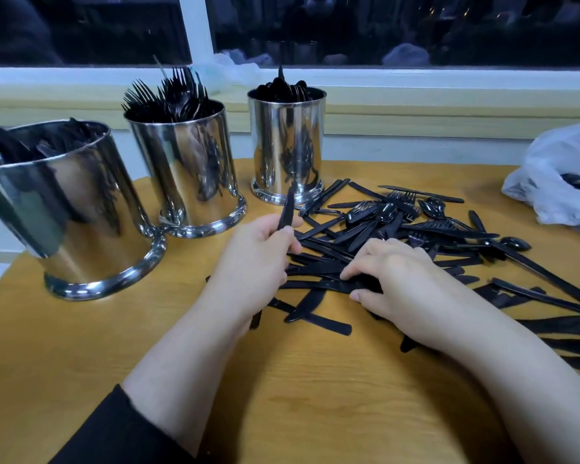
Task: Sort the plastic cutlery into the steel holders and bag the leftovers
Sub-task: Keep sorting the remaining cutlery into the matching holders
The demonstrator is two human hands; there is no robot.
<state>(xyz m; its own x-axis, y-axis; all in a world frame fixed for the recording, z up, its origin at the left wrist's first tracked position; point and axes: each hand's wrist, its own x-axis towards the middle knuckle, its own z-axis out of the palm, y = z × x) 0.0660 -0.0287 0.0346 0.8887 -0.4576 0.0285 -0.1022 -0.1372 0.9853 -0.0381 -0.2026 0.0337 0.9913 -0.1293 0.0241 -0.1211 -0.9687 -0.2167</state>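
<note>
At frame centre on the wooden counter (315,390), a loose pile of black plastic cutlery (399,236) spreads toward the right edge. Left hand (255,259), grip curled round a single black piece (287,209) held upright; type unclear, probably a knife. Right hand (395,279), grip pinching flat knives in the pile between thumb and fingertips (349,272).

Handling, judged: pieces very light, thin, springy, smooth, so they likely slide over each other and tangle at fork tines. Best hold looks like mid-handle; gather several handles aligned.

Counts: three steel holders, upper left to centre. Knife holder (81,209) far left, fork holder (188,169) beside it, bases touching or nearly so, spoon holder (287,145) apart at centre; all look well filled. One white plastic bag (556,182) at right edge, some cutlery inside. Loose pieces: dozens, overlapping, not countable; mostly knives, a few forks and spoons.
</note>
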